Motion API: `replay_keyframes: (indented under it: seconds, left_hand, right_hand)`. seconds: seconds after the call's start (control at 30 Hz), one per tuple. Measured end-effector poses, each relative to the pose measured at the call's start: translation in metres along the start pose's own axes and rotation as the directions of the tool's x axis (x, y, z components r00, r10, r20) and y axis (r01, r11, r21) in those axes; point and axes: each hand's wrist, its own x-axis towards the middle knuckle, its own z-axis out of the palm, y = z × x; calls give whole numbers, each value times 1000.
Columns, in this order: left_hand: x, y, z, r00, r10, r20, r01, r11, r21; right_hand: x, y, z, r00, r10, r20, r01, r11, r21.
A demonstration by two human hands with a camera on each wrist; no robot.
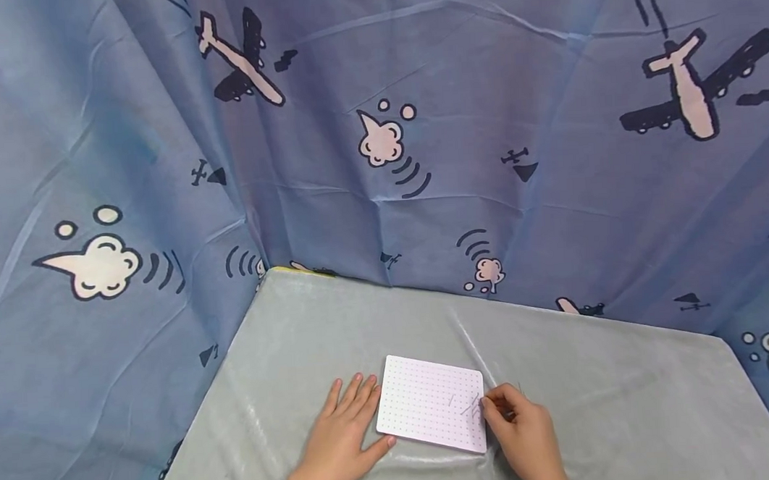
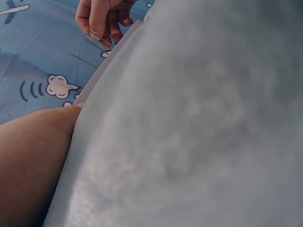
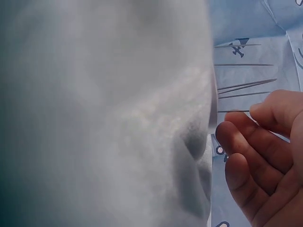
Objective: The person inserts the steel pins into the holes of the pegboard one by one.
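A white board [image 1: 420,412] dotted with rows of small holes lies on the grey-covered table. Several thin, dark needles [image 1: 469,406] stand up from its right part, some tilted. In the right wrist view, these needles [image 3: 246,65] stick out from the board's edge-on face. My right hand [image 1: 527,430] is at the board's right edge, its thumb and index finger pinching one needle [image 3: 233,111]; the other fingers are loosely bent. Flat on the table, my left hand [image 1: 342,436] has its fingers spread, with fingertips and thumb at the board's left side.
A grey, shiny, wrinkled cover [image 1: 311,331] spreads over the table around the board. Behind and to the left hangs a blue curtain [image 1: 328,163] printed with planes and clouds. A small yellow strip [image 1: 301,270] shows at the table's far left corner.
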Motion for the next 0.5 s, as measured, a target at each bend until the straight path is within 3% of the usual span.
replay_keyframes:
  seconds: [0.5]
  left_hand:
    - [1,1,1,999,15,-32,-14,1000,27]
  right_hand:
    - [-2,-4,-1,998,56,33,-56,998,10]
